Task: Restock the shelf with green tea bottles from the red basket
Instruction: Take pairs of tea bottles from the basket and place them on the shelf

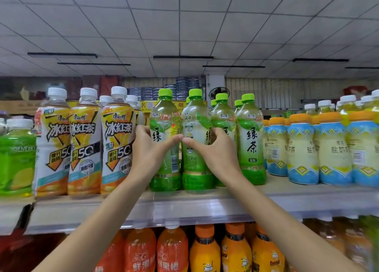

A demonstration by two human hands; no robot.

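Head view: both hands are raised to the front row of the upper shelf.
Left hand (pixel 151 150): fingers curl round a clear plastic green tea bottle with a green cap (pixel 164 115).
Right hand (pixel 214 151): grips a second green-capped tea bottle (pixel 194 115). It touches the first, and the two thumbs meet between them.
Pale shelf with clear price rail (pixel 184 208): both held bottles stand upright at its front edge.
Done: more green tea bottles (pixel 251 140) already fill the spot behind and to the right.
Left: probably letting go and squaring these two up.
Red basket: out of view, so the remaining stock cannot be told.
Neighbours: white-capped iced tea bottles (pixel 119 140) on the left, blue-labelled bottles (pixel 301 148) on the right.
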